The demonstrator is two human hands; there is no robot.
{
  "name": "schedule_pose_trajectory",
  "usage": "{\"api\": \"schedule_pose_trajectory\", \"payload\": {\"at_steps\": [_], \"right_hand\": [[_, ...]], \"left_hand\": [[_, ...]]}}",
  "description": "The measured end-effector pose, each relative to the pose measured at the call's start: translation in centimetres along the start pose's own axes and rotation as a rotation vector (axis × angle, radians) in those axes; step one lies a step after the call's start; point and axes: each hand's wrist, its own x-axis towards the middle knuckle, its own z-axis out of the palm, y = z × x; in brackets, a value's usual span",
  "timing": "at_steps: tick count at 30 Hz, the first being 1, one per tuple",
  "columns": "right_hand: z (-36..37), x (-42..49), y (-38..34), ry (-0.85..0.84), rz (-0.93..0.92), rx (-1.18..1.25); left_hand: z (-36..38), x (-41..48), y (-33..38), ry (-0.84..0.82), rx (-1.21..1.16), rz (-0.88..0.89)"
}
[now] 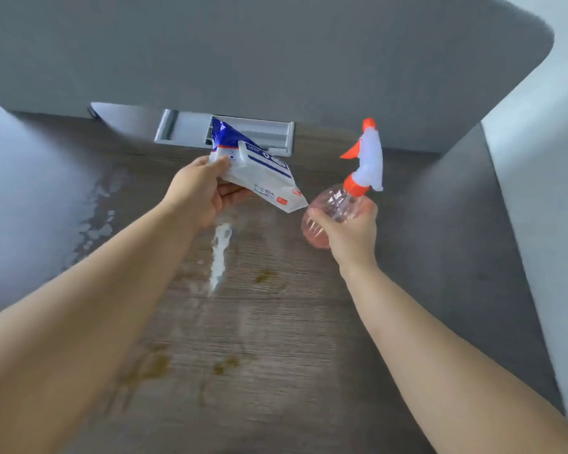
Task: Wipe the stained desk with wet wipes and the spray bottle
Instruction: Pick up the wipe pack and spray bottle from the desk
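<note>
Nearest the camera, two bare forearms reach forward over a dark wood-grain desk [309, 339]. Between them, brown stains [159, 363] spot the near part of the surface, with a smaller brown mark [264, 276] a little farther on. Just left of that mark a white streak [220, 253] runs away from the camera toward the middle of the desk. On the left side, farther back, a patch of wet blotches [100, 211] shines on the wood.

Above the middle of the desk, the left hand [199, 194] is closed on a pack of wet wipes [259, 172], thumb on top and fingers underneath. The white and blue pack is lifted off the surface and tilted, its lower corner pointing right toward the bottle.

To the right, the right hand [350, 231] is wrapped around the lower body of a spray bottle [338, 208], clear pinkish plastic with a white head and orange trigger and nozzle. The bottle is held off the desk and leans away, its head up and far. The pack's corner and the bottle are just beside each other.

At the far edge, a grey metal cable tray [184, 126] sits against a grey partition [276, 54] that stands behind the desk.
</note>
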Motion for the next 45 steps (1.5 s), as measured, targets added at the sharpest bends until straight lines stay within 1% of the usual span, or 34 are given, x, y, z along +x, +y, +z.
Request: {"api": "schedule_pose_trajectory", "payload": {"at_steps": [2,4,5,7,10,13,16,20,24,29,31,33,36,38,40,41,43,45], "right_hand": [[3.6,-3.1,-0.7,-0.093,0.005,0.004],[7.1,-5.9,-1.1,-0.148,-0.009,-0.001],[7.5,-6.4,-1.1,-0.164,-0.012,-0.003],[12.4,-9.7,-1.6,-0.220,-0.017,-0.018],[18.6,-13.5,-2.3,-0.279,-0.023,-0.033],[23.6,-16.5,-2.6,-0.306,-0.003,-0.018],[28.0,-19.1,-2.6,-0.324,-0.003,-0.031],[33.0,-21.0,-2.7,-0.322,-0.048,-0.068],[37.7,-21.0,-3.3,-0.315,-0.096,-0.125],[41.8,-20.7,-3.2,-0.305,-0.162,-0.265],[42.4,-20.6,-3.2,-0.294,-0.196,-0.301],[42.3,-20.7,-3.3,-0.303,-0.221,-0.318],[41.6,-21.4,-2.8,-0.299,-0.216,-0.351],[40.6,-23.2,-1.8,-0.215,-0.238,-0.360],[39.5,-25.9,-0.2,-0.123,-0.321,-0.346],[39.0,-27.2,0.6,-0.128,-0.379,-0.364],[38.9,-29.1,1.5,-0.254,-0.459,-0.424],[40.0,-29.6,1.4,-0.409,-0.443,-0.463]], "left_hand": [[-4.6,-0.9,1.4,0.018,-0.012,0.036],[-9.4,-1.6,2.8,0.036,-0.016,0.066],[-10.3,-1.6,3.0,0.043,-0.021,0.066],[-16.8,-2.5,4.8,0.074,-0.051,0.076],[-25.4,-3.1,6.9,0.145,-0.110,0.094],[-32.5,-4.0,7.5,0.216,-0.173,0.116],[-38.9,-4.8,7.2,0.257,-0.239,0.095],[-43.9,-5.2,6.8,0.334,-0.364,0.056],[-47.3,-4.7,6.3,0.353,-0.431,0.059],[-50.2,-4.9,5.2,0.361,-0.402,-0.009],[-50.8,-5.4,4.5,0.371,-0.322,-0.057],[-51.0,-6.1,3.8,0.385,-0.186,-0.103],[-50.9,-6.9,3.0,0.386,-0.001,-0.156],[-51.2,-7.2,2.4,0.421,0.136,-0.198],[-51.8,-7.1,1.8,0.517,0.371,-0.199],[-52.1,-7.0,1.5,0.569,0.509,-0.174],[-52.0,-7.0,1.2,0.627,0.828,-0.055],[-51.0,-7.0,1.2,0.590,1.122,0.132]]}}
